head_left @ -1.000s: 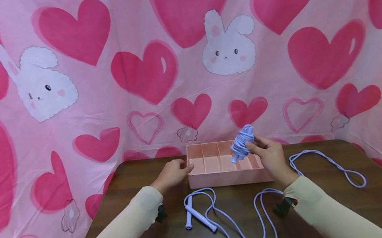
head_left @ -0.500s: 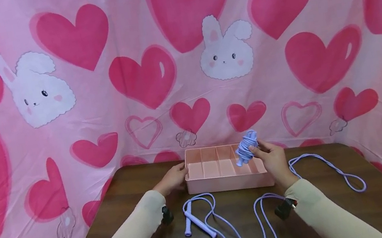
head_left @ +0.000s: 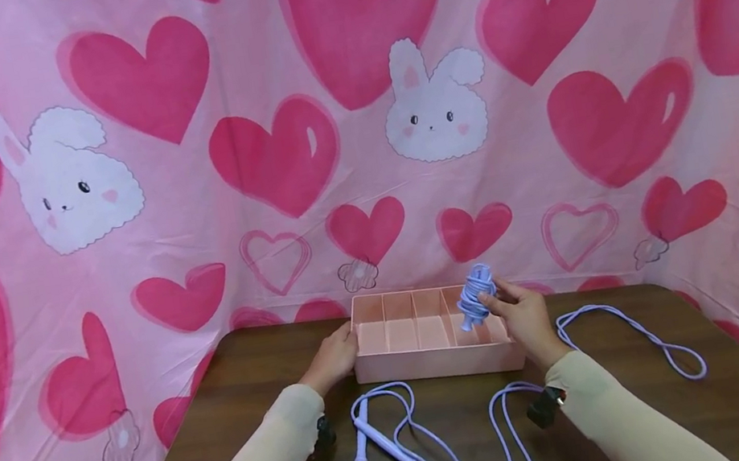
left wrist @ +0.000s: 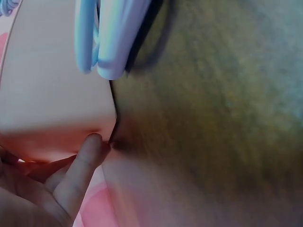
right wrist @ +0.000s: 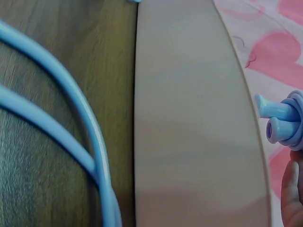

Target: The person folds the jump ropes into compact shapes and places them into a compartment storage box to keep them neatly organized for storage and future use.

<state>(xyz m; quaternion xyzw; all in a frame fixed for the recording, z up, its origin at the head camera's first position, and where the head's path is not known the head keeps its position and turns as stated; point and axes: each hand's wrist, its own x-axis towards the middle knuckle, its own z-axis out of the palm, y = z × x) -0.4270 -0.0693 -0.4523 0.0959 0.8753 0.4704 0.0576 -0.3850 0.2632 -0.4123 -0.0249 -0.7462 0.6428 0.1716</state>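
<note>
We judge the bundled rope point(head_left: 477, 296) wound but unstowed, clamped in the right hand point(head_left: 528, 318) over the box point(head_left: 439, 363), the left hand point(head_left: 331, 359), thumb straight, touching its end, the loose rope point(head_left: 386, 445) unwound on the counter point(head_left: 260, 363).

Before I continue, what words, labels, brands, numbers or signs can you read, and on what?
None.
No lettering shows on the pink rectangular divided box, wound lavender rope, loose lavender rope or rabbit-print cloth.
Any marking on the black right-wrist device is too small.
</note>
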